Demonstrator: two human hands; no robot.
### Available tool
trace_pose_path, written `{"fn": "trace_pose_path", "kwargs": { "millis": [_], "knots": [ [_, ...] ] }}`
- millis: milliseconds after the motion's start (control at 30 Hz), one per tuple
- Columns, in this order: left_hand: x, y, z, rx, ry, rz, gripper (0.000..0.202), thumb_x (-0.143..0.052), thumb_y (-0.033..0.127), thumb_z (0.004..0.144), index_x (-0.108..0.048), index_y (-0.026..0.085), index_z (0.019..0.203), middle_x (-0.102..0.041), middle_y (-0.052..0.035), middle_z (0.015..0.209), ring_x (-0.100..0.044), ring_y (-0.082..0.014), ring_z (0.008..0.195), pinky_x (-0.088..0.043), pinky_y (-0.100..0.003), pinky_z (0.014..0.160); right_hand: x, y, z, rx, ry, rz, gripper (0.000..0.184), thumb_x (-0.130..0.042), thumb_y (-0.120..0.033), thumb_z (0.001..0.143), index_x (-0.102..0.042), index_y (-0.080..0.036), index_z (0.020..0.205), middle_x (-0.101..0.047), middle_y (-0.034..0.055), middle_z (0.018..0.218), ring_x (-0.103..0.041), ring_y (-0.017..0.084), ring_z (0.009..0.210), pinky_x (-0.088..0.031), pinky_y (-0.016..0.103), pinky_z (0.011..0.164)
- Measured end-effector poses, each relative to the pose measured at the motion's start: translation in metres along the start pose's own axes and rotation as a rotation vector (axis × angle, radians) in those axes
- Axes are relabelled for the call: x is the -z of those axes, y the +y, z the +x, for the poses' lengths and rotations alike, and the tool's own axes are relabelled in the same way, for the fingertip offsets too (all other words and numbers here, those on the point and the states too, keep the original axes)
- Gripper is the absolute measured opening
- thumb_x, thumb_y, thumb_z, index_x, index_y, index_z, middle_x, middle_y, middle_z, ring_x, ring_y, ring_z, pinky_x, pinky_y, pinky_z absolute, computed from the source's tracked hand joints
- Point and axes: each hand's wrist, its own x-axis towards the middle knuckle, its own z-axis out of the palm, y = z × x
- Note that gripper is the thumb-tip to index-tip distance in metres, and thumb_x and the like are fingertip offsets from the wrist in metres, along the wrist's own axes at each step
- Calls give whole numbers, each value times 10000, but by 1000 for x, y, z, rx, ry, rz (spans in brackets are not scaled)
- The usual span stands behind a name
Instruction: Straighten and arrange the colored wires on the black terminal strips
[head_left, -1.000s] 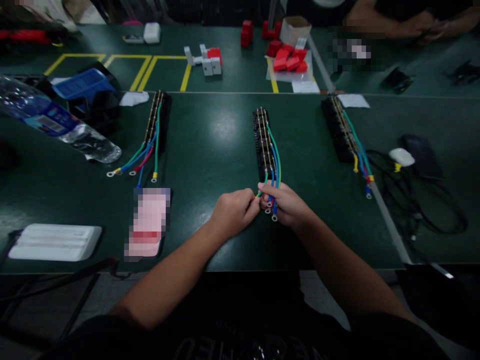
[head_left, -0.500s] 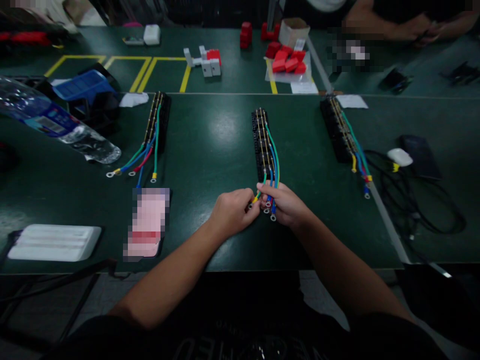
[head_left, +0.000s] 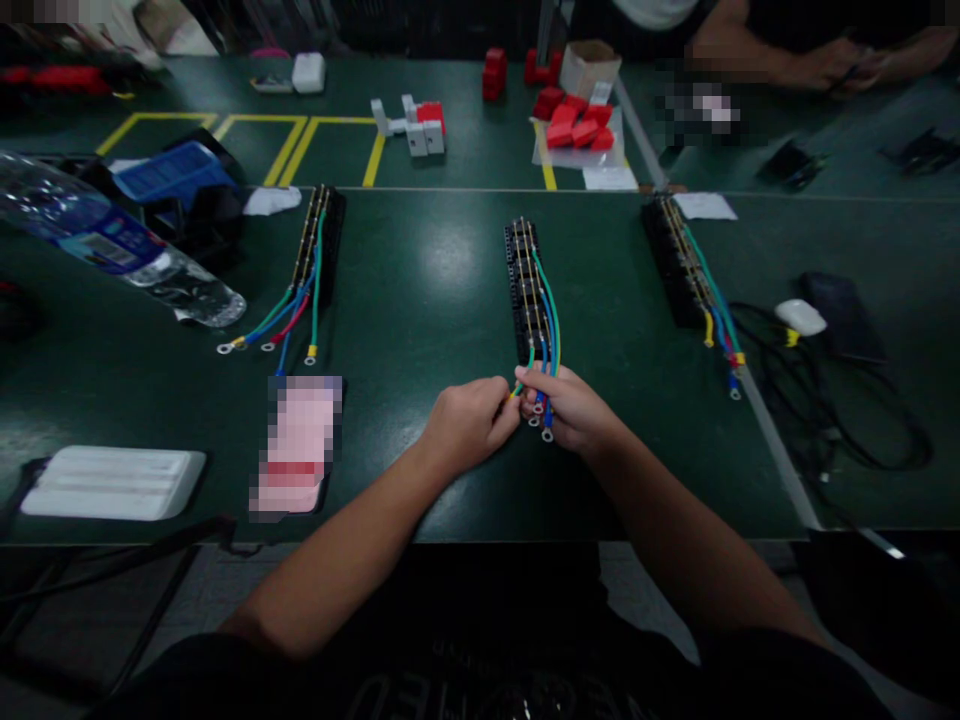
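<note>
A black terminal block strip (head_left: 529, 285) with brass-coloured bars lies in the middle of the table, its near end toward me. Coloured wires (head_left: 553, 325) run down its right side and end in ring lugs (head_left: 547, 434). My right hand (head_left: 570, 405) is closed around this wire bundle just below the strip, with blue-sleeved lugs poking out under the fingers. Pressed close beside it, my left hand (head_left: 472, 420) pinches the lug end of a green wire (head_left: 531, 358) with a yellow sleeve; the lug itself is hidden by the fingers.
Similar wired strips lie to the left (head_left: 319, 250) and right (head_left: 679, 265). A water bottle (head_left: 112, 240), a phone (head_left: 300, 440) and a white power bank (head_left: 112, 483) are on the left. Red parts (head_left: 577, 125) lie at the back; black cables (head_left: 847, 420) coil at right. Another person's hands (head_left: 847, 65) are across the table.
My left fingers have closed further over the green wire's lug, which showed before and is now covered. My right hand keeps its hold; the view has shifted very slightly.
</note>
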Motion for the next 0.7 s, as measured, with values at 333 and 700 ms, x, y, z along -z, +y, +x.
{"fn": "trace_pose_path", "kwargs": {
  "millis": [333, 700],
  "knots": [
    [-1, -1, 0, -6, -37, 34, 266, -371, 318, 916, -501, 173, 735, -567, -19, 668, -528, -133, 605, -358, -256, 573, 2, 1, 2, -3, -3, 11, 303, -739, -276, 671, -455, -180, 624, -456, -72, 447, -405, 45, 385, -336, 181, 412],
    [-6, -7, -1, -30, 32, 21, 260, -403, 322, 899, -502, 176, 707, -537, 0, 629, -501, -121, 580, -348, -252, 561, 0, 0, 2, -11, -11, 10, 328, -746, -276, 665, -436, -183, 610, -464, -65, 434, -414, 52, 379, -346, 186, 411]
  ]
}}
